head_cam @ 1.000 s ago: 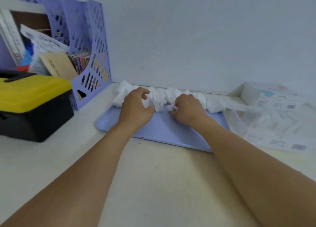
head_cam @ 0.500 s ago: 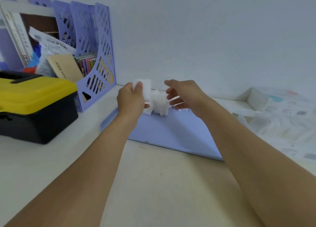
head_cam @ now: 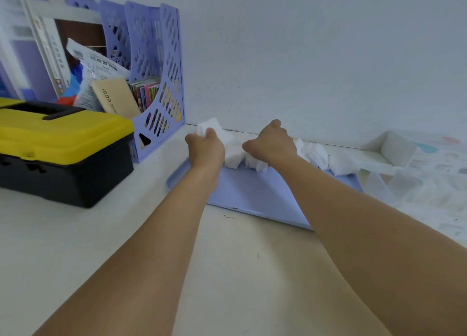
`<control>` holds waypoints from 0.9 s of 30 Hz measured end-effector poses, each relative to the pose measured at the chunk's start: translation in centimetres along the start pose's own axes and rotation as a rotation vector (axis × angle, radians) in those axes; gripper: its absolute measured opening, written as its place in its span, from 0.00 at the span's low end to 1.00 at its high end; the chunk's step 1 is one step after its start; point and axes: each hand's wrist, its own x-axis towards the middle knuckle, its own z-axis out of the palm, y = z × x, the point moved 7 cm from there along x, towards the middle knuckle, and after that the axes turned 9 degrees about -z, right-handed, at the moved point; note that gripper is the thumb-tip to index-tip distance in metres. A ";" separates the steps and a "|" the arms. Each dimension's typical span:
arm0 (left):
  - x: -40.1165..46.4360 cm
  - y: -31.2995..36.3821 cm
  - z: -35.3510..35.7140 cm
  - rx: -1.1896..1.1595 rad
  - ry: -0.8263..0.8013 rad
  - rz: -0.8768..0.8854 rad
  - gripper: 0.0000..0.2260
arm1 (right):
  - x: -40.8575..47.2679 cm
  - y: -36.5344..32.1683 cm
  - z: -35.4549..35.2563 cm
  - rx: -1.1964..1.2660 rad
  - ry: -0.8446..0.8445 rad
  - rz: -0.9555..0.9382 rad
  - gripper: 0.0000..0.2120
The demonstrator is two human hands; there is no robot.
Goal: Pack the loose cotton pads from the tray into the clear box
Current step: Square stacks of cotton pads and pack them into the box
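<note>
A flat lilac tray [head_cam: 255,196] lies on the white desk against the wall. White cotton pads [head_cam: 321,156] are bunched in a row along its far edge. My left hand [head_cam: 206,149] is closed around a stack of cotton pads at the row's left end, with pads sticking out above the fingers. My right hand [head_cam: 271,144] presses down on the pads in the middle of the row, its fingers curled into them. The clear box [head_cam: 389,149] sits at the right by the wall, just beyond the tray's far right corner.
A yellow-and-black toolbox [head_cam: 63,153] stands at the left. Behind it is a lilac magazine rack [head_cam: 156,87] stuffed with papers and booklets. Clear printed packaging [head_cam: 429,184] lies to the right of the tray. Bare desk stretches toward me.
Both hands had lifted a bunch of pads off the tray half a second ago; now they are back down at the row, the left still gripping pads.
</note>
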 end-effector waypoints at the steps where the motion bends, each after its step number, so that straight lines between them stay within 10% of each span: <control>1: 0.0 0.0 0.2 -0.002 -0.005 0.002 0.16 | -0.1 0.5 -0.1 0.006 0.004 -0.006 0.22; 8: -2.3 1.5 0.2 0.116 -0.021 0.232 0.05 | -2.9 2.9 -5.4 0.524 0.094 -0.029 0.20; 14: -9.1 -1.9 7.1 0.017 -0.607 -0.047 0.10 | -8.8 5.7 -7.7 1.313 -0.284 0.007 0.14; 27: -14.6 -3.4 12.6 -0.101 -0.791 -0.166 0.13 | -10.0 9.9 -11.6 1.303 -0.243 0.037 0.03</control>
